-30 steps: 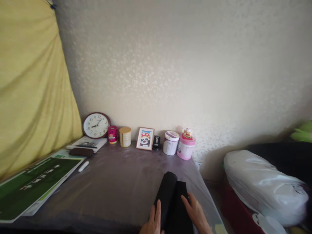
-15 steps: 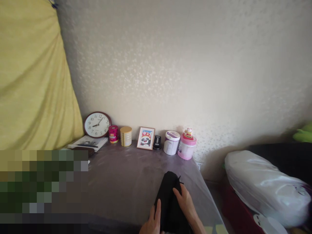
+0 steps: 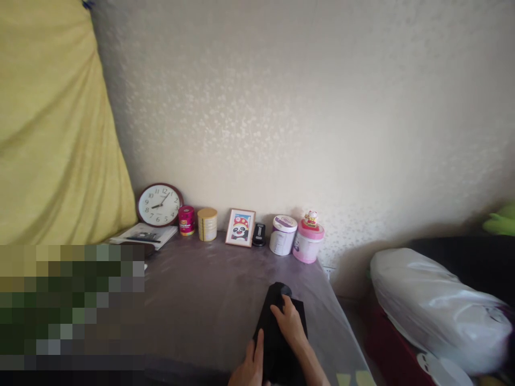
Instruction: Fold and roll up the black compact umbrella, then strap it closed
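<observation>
A long black bundle (image 3: 273, 332) that looks like folded fabric lies on the grey-covered table near its front right. My left hand (image 3: 250, 364) holds its left side near the bottom edge of the view, the fingers pointing forward along it. My right hand (image 3: 290, 321) lies over its upper part, thumb and forefinger on the black surface; the other fingers are mostly hidden. A flat black flap (image 3: 300, 311) juts out to the right of this hand. The near end of the bundle runs out of view.
Along the wall stand a clock (image 3: 160, 205), a pink tin (image 3: 186, 221), a yellow-lidded can (image 3: 207, 225), a panda picture frame (image 3: 240, 228), a black stapler-like object (image 3: 259, 235), a white tub (image 3: 283, 236) and a pink-lidded tub (image 3: 308, 244). A white plastic bag (image 3: 438, 305) lies right of the table.
My right hand has moved left and forward, from the right side of the black bundle to its top. The flap at the right now shows flatter. My left hand stays nearly in place.
</observation>
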Demonstrator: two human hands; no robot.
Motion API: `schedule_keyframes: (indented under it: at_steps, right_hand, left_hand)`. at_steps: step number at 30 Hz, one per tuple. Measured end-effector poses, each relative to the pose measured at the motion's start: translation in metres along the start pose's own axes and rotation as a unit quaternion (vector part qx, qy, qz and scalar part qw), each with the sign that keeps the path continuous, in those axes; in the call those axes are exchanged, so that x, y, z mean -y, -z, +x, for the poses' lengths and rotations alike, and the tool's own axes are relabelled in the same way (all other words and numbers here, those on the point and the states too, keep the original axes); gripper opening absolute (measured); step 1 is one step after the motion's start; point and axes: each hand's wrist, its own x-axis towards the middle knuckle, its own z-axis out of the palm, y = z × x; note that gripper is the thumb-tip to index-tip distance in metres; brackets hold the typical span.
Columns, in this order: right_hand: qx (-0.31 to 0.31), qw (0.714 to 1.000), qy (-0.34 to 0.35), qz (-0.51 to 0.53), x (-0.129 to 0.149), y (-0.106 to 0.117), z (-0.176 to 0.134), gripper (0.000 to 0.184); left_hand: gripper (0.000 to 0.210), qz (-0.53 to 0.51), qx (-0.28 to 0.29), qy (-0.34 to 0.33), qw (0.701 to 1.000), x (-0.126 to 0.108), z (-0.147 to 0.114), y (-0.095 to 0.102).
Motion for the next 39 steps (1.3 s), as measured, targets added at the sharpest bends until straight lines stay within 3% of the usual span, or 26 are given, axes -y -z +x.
schedule_keyframes:
  at_steps: [5,9,16,23,26,29,33,36,39]
  right_hand:
    - [0.097,0.990,-0.075,0.069,0.008,-0.008,-0.002,0.056]
    - [0.144,0.979,-0.084,0.116,0.013,-0.009,-0.004,0.060]
    - [0.180,0.978,-0.049,0.098,0.015,-0.006,-0.003,0.049]
    - [0.229,0.969,0.010,0.088,0.017,-0.006,-0.002,0.027]
    - [0.218,0.972,0.052,0.075,0.016,-0.004,-0.010,0.026]
    - [0.142,0.972,0.186,0.022,0.013,0.002,-0.023,0.022]
    - [0.064,0.931,0.358,-0.044,0.000,0.010,-0.030,0.022]
    - [0.059,0.915,0.391,-0.076,-0.013,0.010,-0.021,0.026]
    - [0.064,0.923,0.366,-0.104,-0.022,0.008,-0.001,0.030]
  left_hand:
    - [0.090,-0.012,-0.013,-0.007,1.000,0.004,0.003,-0.004]
    - [0.091,-0.037,-0.036,-0.016,0.999,0.008,0.002,-0.005]
    - [0.094,-0.067,-0.071,-0.060,0.993,0.012,-0.001,-0.009]
    - [0.090,0.034,-0.051,0.009,0.998,0.003,0.002,-0.014]
    - [0.087,0.033,-0.048,0.014,0.998,0.006,0.006,-0.016]
    - [0.082,0.021,-0.050,0.009,0.999,0.011,0.010,-0.020]
    - [0.075,0.016,-0.062,0.015,0.998,0.014,0.012,-0.025]
    - [0.070,0.009,-0.075,0.021,0.997,0.014,0.011,-0.026]
    - [0.072,-0.010,-0.072,0.023,0.997,0.012,0.009,-0.024]
